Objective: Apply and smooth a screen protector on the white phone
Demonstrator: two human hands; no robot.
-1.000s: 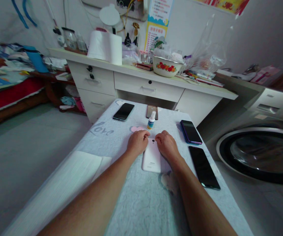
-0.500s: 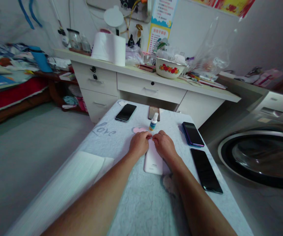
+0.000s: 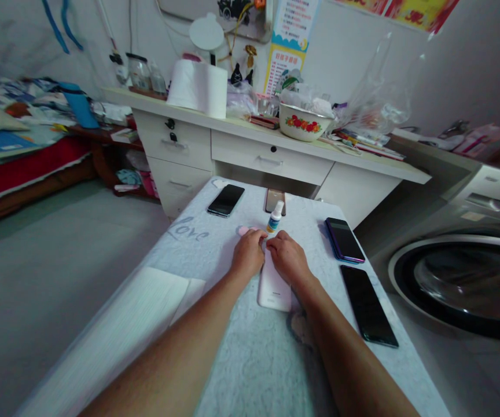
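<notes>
A white phone [image 3: 275, 289] lies back up on the light cloth of the table [image 3: 250, 359]. My left hand [image 3: 249, 252] is at its upper left edge, my right hand [image 3: 288, 255] over its upper right part. Both hands have curled, pinched fingers that nearly meet at the phone's top end; what is between the fingertips is too small to make out. Just beyond them stands a small white spray bottle [image 3: 275, 217] with a blue and yellow label. Behind the bottle lies a gold-brown phone [image 3: 275, 201].
A black phone [image 3: 226, 200] lies at the far left of the table. On the right are a phone with a blue-purple edge [image 3: 345, 240] and a larger black one [image 3: 369, 305]. A desk [image 3: 271, 156] stands beyond; a washing machine [image 3: 475, 278] is at the right.
The whole view has shifted slightly, so everything appears a little further right. My right hand's fingertips have moved slightly left, closer to my left hand's.
</notes>
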